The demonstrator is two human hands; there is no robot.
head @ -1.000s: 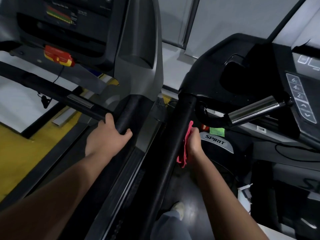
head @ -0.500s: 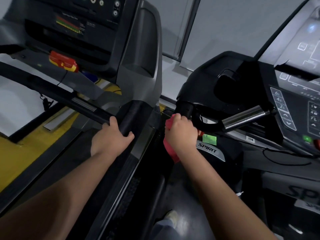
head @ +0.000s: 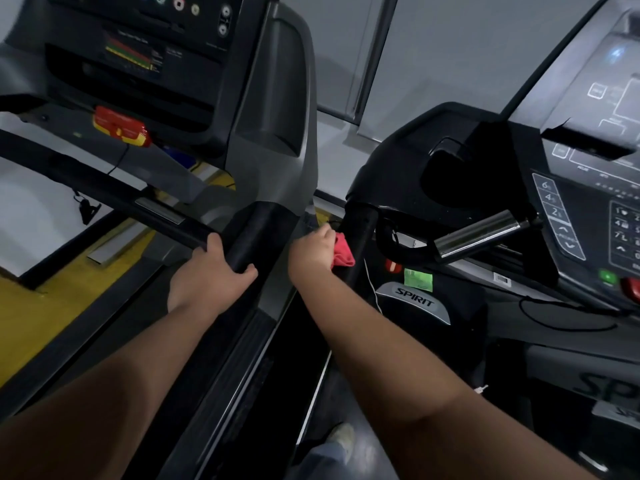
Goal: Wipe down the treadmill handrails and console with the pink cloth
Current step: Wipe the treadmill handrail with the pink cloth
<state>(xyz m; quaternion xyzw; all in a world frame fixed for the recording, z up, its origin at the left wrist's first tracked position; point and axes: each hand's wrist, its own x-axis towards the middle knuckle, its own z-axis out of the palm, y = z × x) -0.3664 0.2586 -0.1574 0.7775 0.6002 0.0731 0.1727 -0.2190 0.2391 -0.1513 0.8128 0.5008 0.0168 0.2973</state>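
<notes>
While gripped by the right hand (head: 311, 254), crumpled pink cloth (head: 343, 252) touches tubular handrail (head: 360, 223).

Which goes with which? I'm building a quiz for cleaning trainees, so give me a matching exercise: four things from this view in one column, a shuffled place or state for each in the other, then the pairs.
Things
1. pink cloth
2. left hand
3. chrome grip bar
4. green sticker

Place or state
A. stuck just above the SPIRIT logo
B. grips the left treadmill's padded handrail
C. juts out beside the number keypad
D. held by the right hand against the right treadmill's black handrail

Pairs: 1-D, 2-B, 3-C, 4-A
</notes>
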